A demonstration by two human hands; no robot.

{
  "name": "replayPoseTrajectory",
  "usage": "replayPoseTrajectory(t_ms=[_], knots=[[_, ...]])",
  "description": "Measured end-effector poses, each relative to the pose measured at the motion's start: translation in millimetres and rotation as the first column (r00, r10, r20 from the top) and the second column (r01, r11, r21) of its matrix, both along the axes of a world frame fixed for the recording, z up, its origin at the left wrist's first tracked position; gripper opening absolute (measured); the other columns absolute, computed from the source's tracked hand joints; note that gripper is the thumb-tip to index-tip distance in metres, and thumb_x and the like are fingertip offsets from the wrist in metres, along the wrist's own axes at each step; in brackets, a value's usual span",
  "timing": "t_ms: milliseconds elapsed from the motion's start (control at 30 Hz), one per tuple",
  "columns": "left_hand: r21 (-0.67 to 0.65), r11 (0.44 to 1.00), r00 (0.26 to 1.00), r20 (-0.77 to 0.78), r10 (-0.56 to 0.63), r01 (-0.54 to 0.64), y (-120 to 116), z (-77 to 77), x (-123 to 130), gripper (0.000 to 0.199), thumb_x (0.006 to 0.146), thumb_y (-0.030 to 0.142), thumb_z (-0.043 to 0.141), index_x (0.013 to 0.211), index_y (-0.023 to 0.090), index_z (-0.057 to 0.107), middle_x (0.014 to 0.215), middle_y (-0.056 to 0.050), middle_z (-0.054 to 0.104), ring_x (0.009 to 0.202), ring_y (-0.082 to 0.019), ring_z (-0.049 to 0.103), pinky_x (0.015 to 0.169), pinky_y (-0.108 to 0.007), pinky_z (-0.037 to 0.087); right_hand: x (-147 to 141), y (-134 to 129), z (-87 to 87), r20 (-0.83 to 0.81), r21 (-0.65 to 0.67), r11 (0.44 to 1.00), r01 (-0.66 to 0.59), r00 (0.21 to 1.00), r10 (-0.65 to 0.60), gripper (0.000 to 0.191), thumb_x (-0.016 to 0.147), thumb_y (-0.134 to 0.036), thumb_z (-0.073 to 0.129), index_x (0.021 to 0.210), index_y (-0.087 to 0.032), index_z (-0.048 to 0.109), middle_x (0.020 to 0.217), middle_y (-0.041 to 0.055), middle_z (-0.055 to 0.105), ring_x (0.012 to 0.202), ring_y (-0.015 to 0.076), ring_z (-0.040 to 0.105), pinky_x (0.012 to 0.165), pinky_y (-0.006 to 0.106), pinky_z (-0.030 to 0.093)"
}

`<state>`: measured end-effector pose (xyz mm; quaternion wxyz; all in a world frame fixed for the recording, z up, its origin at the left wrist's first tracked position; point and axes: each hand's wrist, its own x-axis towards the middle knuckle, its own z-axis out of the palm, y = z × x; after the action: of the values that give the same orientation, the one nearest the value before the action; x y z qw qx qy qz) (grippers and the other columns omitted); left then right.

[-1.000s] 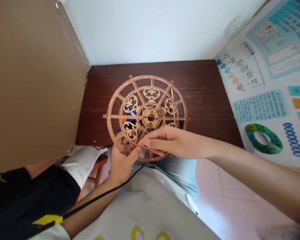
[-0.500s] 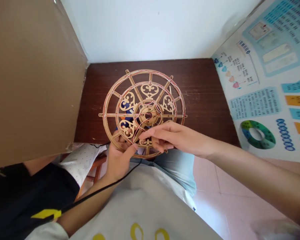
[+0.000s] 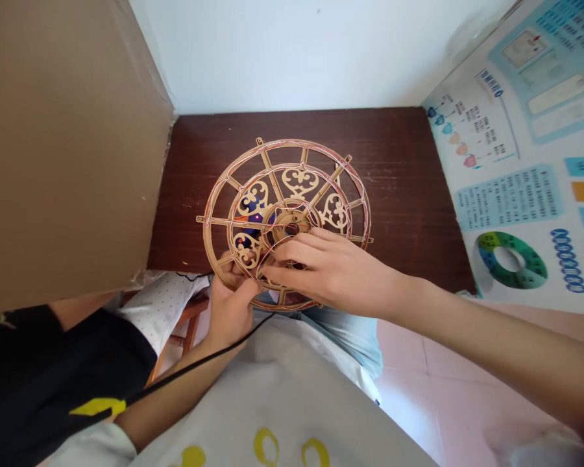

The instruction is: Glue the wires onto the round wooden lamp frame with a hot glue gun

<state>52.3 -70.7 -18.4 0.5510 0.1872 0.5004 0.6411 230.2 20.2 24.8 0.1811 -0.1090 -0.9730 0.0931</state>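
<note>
A round wooden wheel frame (image 3: 300, 167) with spokes, scroll cut-outs and thin red and white wires along its rings is tilted over the near part of the dark table. My left hand (image 3: 233, 299) grips its lower left rim, thumb on top and fingers behind. Over the lower right of the hub lies my right hand (image 3: 321, 266), its fingers bent together at the wires; what they pinch, if anything, is hidden. Behind the wheel's left part a blue and orange object (image 3: 254, 218) shows through the gaps.
The dark brown table (image 3: 389, 155) has a cardboard panel (image 3: 68, 143) on its left, a white wall behind and a printed poster board (image 3: 509, 194) on its right. A person in black clothing (image 3: 53, 370) is at the lower left. A black cable crosses my left forearm.
My right hand has turned palm down and come over the hub, its fingers bending inward. The wheel has rotated slightly clockwise. My left hand keeps its hold on the rim.
</note>
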Motion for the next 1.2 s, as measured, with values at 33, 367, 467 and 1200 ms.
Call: replayPoseTrajectory(t_ms=[33, 367, 467, 1200], knots=[[0.004, 1.0, 1.0, -0.001, 0.001, -0.001, 0, -0.1, 0, 0.039, 0.061, 0.013, 0.08, 0.097, 0.024, 0.071, 0.106, -0.003, 0.08, 0.097, -0.023, 0.076, 0.091, -0.037, 0.06, -1, 1, 0.2, 0.003, 0.01, 1.0, -0.015, 1.0, 0.015, 0.034, 0.115, -0.018, 0.039, 0.126, -0.02, 0.071, 0.111, 0.0079, 0.073, 0.094, 0.0225, 0.06, 0.078, 0.038, 0.04], [0.035, 0.998, 0.999, 0.0, -0.052, 0.052, -3, -4.6, -4, 0.046, 0.062, 0.008, 0.084, 0.104, 0.023, 0.071, 0.107, -0.003, 0.078, 0.105, -0.024, 0.075, 0.093, -0.034, 0.059, -2, 8, 2.6, 0.095, 0.106, 0.983, -0.153, 0.985, 0.143, 0.034, 0.116, -0.017, 0.038, 0.125, -0.018, 0.071, 0.104, 0.0055, 0.07, 0.093, 0.022, 0.058, 0.079, 0.038, 0.037], [0.027, 0.987, 0.987, -0.024, -0.161, 0.161, -2, -1.2, -8, 0.046, 0.062, 0.01, 0.086, 0.104, 0.022, 0.07, 0.103, -0.004, 0.08, 0.108, -0.027, 0.076, 0.097, -0.038, 0.058, -3, 17, 10.5, 0.129, 0.088, 0.967, -0.24, 0.965, 0.228, 0.032, 0.115, -0.017, 0.04, 0.123, -0.019, 0.072, 0.105, 0.0048, 0.07, 0.094, 0.0219, 0.057, 0.085, 0.038, 0.037], [0.007, 0.957, 0.956, 0.037, -0.289, 0.289, -8, 28.9, -12, 0.036, 0.063, 0.008, 0.084, 0.095, 0.021, 0.074, 0.097, -0.002, 0.082, 0.103, -0.028, 0.079, 0.096, -0.042, 0.062, 7, 11, 30.8, -0.037, -0.287, 0.945, -0.156, 0.988, 0.152, 0.025, 0.113, -0.024, 0.051, 0.118, -0.016, 0.074, 0.113, 0.0103, 0.068, 0.101, 0.0217, 0.063, 0.087, 0.037, 0.042]])
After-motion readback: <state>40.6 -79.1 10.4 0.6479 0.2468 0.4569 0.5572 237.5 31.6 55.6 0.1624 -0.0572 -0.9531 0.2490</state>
